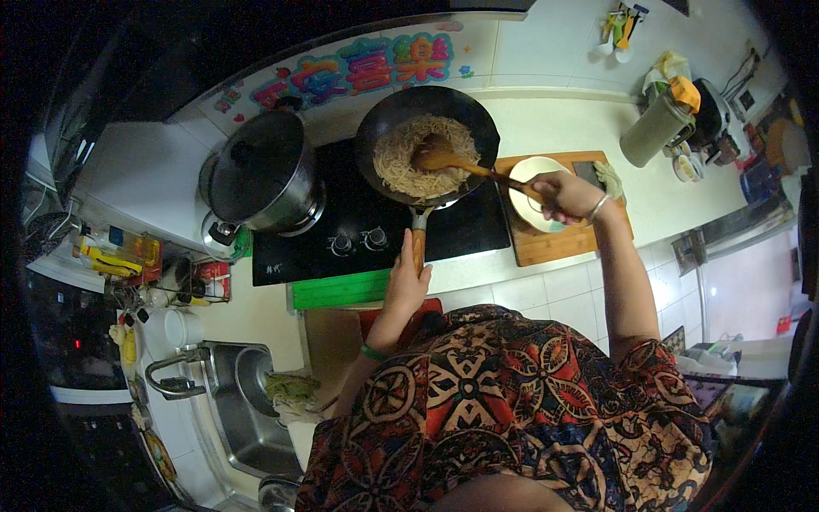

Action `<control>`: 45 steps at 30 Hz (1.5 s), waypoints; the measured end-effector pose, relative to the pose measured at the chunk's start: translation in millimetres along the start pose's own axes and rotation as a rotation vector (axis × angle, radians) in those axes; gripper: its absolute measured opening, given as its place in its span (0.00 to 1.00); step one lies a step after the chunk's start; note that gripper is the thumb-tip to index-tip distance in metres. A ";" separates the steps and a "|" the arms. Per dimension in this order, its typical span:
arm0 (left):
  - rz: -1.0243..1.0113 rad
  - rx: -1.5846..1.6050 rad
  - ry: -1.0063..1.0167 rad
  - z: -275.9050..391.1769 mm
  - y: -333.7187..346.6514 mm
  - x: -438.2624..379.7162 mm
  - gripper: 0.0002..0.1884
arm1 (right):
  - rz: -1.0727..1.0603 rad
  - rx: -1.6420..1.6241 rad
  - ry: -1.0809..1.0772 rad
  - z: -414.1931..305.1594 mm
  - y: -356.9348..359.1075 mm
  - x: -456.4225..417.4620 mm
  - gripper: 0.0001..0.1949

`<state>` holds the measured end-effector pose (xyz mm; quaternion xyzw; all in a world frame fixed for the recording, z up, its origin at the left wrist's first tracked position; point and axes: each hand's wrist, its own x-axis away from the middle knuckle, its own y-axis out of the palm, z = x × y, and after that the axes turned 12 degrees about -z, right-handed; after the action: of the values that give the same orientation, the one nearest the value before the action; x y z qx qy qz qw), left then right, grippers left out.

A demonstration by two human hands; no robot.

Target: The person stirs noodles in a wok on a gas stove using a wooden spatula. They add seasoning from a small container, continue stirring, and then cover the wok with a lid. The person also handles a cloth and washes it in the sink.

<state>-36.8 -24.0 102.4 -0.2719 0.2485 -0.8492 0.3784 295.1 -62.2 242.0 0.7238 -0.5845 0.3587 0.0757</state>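
Observation:
A dark wok (477,109) stands on the right burner of the black glass hob (461,233), with pale shredded food (400,150) inside it. My left hand (407,281) grips the wok's wooden handle (419,240). In my right hand (566,197) is the shaft of a wooden spatula (473,168), whose broad head rests in the shreds and is partly buried. Below that hand, a pale bowl or plate (528,169) sits on a wooden cutting board (544,246) and is partly covered from view.
A large lidded pot (272,185) occupies the left burner. Beside the board's far edge lie a cleaver blade (583,171) and a cloth (609,180). A tall grey-green jug (652,131) stands at the counter's right. The steel sink (256,441) is at lower left, past a spice rack (205,288).

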 end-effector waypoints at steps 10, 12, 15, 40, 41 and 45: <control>-0.027 0.047 0.026 -1.3 0.3 -3.2 0.46 | -0.021 -0.012 -0.028 -7.9 38.0 -23.5 0.15; -0.031 0.044 0.012 4.2 -1.0 -2.2 0.46 | -0.017 -0.047 -0.017 -5.3 46.8 -30.9 0.15; -0.040 0.048 -0.003 1.7 -1.0 -1.4 0.46 | -0.031 0.067 -0.024 2.6 34.1 -24.7 0.15; -0.001 0.013 0.058 -0.7 0.6 -4.2 0.47 | 0.098 0.028 -0.015 -20.0 30.8 -65.4 0.14; -0.005 0.016 0.063 -0.3 1.1 -4.9 0.47 | 0.092 0.029 0.024 -15.2 32.1 -60.5 0.15; 0.013 0.028 0.085 -6.2 3.9 -2.9 0.47 | 0.081 -0.121 0.051 -4.3 45.3 -20.3 0.16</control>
<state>-37.2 -22.7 94.6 -0.2286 0.2544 -0.8609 0.3767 251.3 -57.6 218.8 0.6845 -0.6317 0.3437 0.1196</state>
